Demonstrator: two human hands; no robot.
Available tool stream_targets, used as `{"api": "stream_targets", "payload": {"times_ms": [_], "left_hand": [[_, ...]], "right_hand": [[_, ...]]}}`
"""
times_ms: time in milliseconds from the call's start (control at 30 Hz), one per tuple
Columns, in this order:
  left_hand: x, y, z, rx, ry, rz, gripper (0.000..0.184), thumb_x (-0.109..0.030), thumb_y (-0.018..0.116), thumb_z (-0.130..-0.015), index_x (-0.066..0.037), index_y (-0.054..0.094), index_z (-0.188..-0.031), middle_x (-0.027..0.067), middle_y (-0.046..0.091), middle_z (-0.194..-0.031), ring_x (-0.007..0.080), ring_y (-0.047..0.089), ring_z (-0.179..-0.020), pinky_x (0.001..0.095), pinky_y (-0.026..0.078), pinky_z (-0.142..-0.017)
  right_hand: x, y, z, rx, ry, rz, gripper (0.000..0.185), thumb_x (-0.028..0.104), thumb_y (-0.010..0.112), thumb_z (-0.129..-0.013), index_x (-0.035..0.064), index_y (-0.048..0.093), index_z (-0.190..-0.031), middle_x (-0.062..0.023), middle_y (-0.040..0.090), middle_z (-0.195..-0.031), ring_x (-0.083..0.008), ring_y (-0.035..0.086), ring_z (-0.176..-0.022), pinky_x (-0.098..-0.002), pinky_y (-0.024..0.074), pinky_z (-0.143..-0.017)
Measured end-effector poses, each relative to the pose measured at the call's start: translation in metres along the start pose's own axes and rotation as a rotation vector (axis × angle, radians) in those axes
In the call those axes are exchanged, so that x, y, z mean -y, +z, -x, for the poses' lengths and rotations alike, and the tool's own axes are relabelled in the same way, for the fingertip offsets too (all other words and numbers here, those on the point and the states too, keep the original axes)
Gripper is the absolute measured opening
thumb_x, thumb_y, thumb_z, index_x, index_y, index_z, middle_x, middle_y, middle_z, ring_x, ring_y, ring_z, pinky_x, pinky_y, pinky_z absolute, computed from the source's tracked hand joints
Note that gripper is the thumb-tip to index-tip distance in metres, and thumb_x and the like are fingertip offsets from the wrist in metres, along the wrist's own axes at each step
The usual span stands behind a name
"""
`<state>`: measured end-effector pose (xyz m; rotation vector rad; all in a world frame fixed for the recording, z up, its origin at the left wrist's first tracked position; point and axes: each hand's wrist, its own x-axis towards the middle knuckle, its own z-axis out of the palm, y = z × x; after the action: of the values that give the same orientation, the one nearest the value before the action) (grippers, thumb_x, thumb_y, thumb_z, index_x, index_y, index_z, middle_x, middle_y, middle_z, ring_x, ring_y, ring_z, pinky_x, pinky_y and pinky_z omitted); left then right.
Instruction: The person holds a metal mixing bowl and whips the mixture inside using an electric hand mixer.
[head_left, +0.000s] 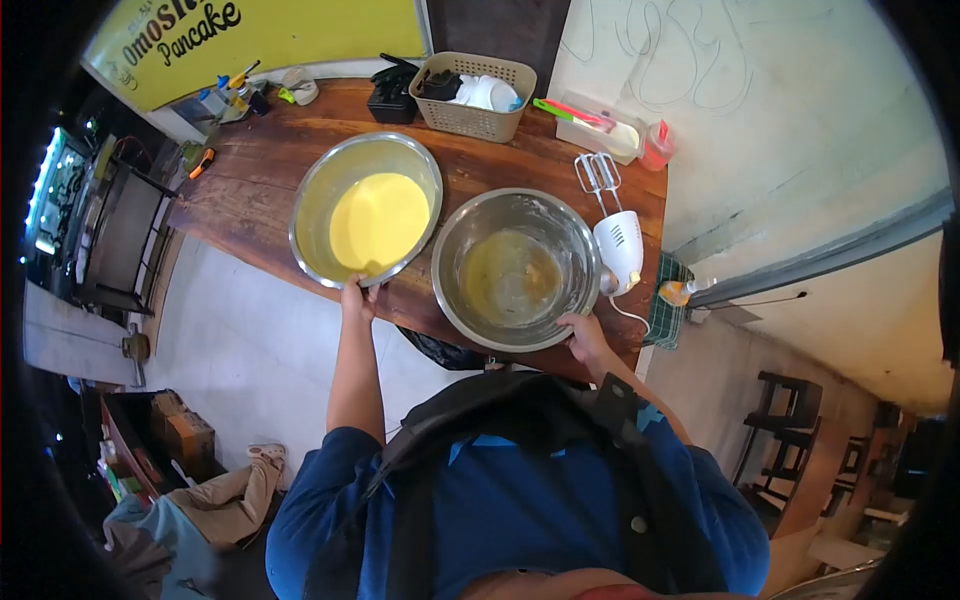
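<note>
My left hand [361,295] grips the near rim of a metal mixing bowl [310,185], its fingers partly hidden under the bowl. Yellow batter [380,225] fills the bottom of that bowl. To its right, my right hand [586,338] has hold of the near right rim of a second metal mixing bowl [455,235]. A thin, clear yellowish liquid [505,280] lies in this one, with whitish smears up its wall. Close to the second bowl's right side is a white hand mixer [619,245], its beaters pointing to the back.
Along the back of the wooden table [250,165] stand a beige basket [475,118] with cloths, a black box [392,100] and a plastic container [610,135] with spatulas. A red-tinted cup [657,146] is at the right edge. Someone's legs [235,495] show at lower left.
</note>
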<state>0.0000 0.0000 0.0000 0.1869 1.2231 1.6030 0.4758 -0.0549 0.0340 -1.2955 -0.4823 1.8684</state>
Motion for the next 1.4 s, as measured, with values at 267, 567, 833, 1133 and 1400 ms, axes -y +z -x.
{"api": "stream_targets", "payload": {"times_ms": [267,567,833,1133,1400], "left_hand": [[-0.002,0.024,0.010,0.117,-0.176,0.048,0.064,-0.044,0.060,-0.093,0.006,0.043,-0.130,0.0189,0.059,-0.118,0.0302,0.065,-0.100,0.0317,0.059,-0.082],[0.108,0.095,0.104,0.395,-0.044,-0.484,0.067,-0.013,0.065,-0.084,0.000,0.035,-0.142,0.0104,0.054,-0.127,0.0211,0.049,-0.116,0.0343,0.042,-0.099],[0.036,0.160,0.074,0.540,0.111,-0.568,0.065,0.000,0.051,-0.077,-0.001,0.040,-0.141,0.0095,0.056,-0.126,0.0199,0.053,-0.113,0.0317,0.042,-0.097],[0.022,0.216,0.067,0.854,0.385,-0.707,0.072,0.002,0.048,-0.075,0.002,0.034,-0.145,0.0180,0.043,-0.142,0.0268,0.037,-0.135,0.0353,0.027,-0.112],[0.013,0.231,0.068,0.991,0.406,-0.760,0.078,0.003,0.048,-0.072,0.003,0.028,-0.148,0.0247,0.031,-0.152,0.0340,0.025,-0.144,0.0380,0.019,-0.117]], "right_hand": [[0.055,-0.017,0.026,-0.187,0.099,-0.124,0.060,0.036,0.071,-0.088,0.0070,0.044,-0.133,-0.0121,0.058,-0.123,-0.0271,0.057,-0.113,-0.0401,0.0502,-0.088],[0.069,-0.058,-0.037,-0.489,-0.584,0.477,0.036,0.001,0.072,-0.076,0.0024,0.060,-0.109,-0.0070,0.065,-0.104,-0.0121,0.060,-0.090,-0.0294,0.0482,-0.080],[0.093,-0.058,0.021,-0.270,-0.687,-0.114,0.045,-0.009,0.067,-0.075,0.0029,0.054,-0.116,-0.0054,0.063,-0.100,-0.0178,0.061,-0.091,-0.0313,0.0504,-0.084],[0.109,-0.034,0.139,-0.178,-0.411,0.347,0.025,0.021,0.069,-0.090,0.0017,0.060,-0.104,-0.0002,0.061,-0.069,-0.0065,0.053,-0.054,-0.0214,0.0433,-0.053],[0.057,-0.015,0.101,-0.339,-0.334,0.516,0.048,0.047,0.039,-0.102,0.0036,0.060,-0.101,-0.0010,0.054,-0.064,-0.0088,0.050,-0.051,-0.0254,0.0425,-0.046]]}}
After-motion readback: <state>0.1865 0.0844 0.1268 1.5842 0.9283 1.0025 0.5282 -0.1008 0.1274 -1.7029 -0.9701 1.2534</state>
